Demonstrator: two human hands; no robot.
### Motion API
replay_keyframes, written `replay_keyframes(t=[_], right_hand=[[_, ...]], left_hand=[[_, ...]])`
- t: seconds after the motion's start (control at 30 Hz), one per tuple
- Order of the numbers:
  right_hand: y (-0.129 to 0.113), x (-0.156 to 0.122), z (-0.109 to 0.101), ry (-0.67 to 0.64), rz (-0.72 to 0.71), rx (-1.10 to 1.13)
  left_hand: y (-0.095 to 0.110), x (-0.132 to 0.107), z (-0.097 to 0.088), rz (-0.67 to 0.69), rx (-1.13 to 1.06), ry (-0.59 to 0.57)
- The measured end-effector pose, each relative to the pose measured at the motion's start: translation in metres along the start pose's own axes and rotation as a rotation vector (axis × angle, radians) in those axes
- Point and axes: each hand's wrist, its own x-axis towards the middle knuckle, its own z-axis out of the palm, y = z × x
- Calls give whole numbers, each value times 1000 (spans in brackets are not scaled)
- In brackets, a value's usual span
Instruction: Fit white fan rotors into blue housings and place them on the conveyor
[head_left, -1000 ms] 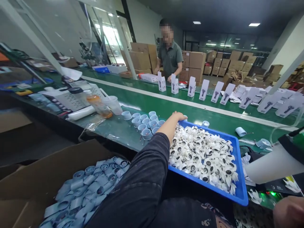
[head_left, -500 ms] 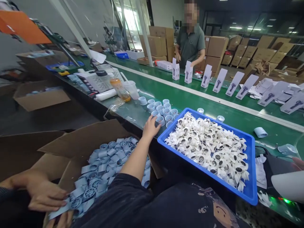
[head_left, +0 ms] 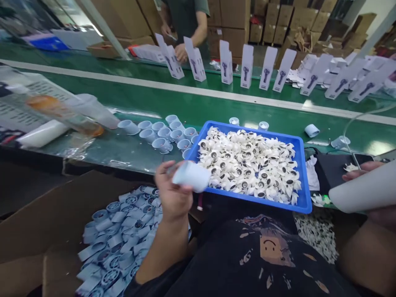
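Observation:
My left hand (head_left: 173, 192) is raised in front of the blue tray, its fingers closed around a light-blue plastic cup-shaped housing (head_left: 192, 176), tilted on its side and slightly blurred. At the right edge, my right hand (head_left: 363, 168) is partly hidden behind a large smooth white cylinder (head_left: 365, 187), which it grips. Several similar light-blue housings (head_left: 162, 145) stand grouped on the bench left of the tray, small parts showing inside some. White bladed fan wheels (head_left: 250, 165) with dark hubs fill the blue tray (head_left: 305, 173).
Below left, a carton (head_left: 21, 222) holds many blue housings. Upright white printed boxes (head_left: 226, 66) line the far side of the green conveyor (head_left: 198, 99), where a co-worker's hand (head_left: 181, 53) touches one. A bottle of orange liquid (head_left: 62, 113) lies left; loose fan wheels (head_left: 318, 235) are below right.
My left hand has lifted a blue housing from the bench group and drawn it back toward me. The view has turned right and down; another person's hands at the carton have left view.

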Motion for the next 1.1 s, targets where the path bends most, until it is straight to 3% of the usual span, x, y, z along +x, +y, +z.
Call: replay_keyframes(t=[0.07, 0.13, 0.17, 0.27, 0.37, 0.43, 0.57, 0.67, 0.77, 0.9, 0.97, 1.1], right_hand=[[-11, -6, 22, -2, 37, 252], [-21, -10, 45, -27, 30, 340], [-26, -11, 56, -105, 29, 362], [-43, -6, 75, -291, 112, 462], [-56, -1, 83, -354, 138, 554], [-60, -3, 88, -321, 107, 537], [-57, -16, 98, -210, 88, 429], [-53, -21, 94, -256, 35, 468], [-55, -19, 83, -371, 31, 433], [-64, -15, 75, -425, 112, 303], [-66, -16, 76, -407, 122, 284], [-58, -20, 79, -354, 4, 401]], left_hand=[[26, -10, 23, -34, -45, -327], [43, -13, 45, -39, 0, -615], [49, -13, 55, -28, 30, -735], [54, -14, 83, -22, 15, -1001], [57, -21, 107, -60, -153, -1147], [63, -27, 119, -10, -137, -1139], [81, -33, 134, 224, 23, -1031], [87, -34, 138, 336, 19, -984], [88, -36, 140, 360, 35, -966], [87, -40, 143, 346, 61, -962], [87, -41, 144, 325, 59, -954], [85, -42, 146, 318, 40, -939]])
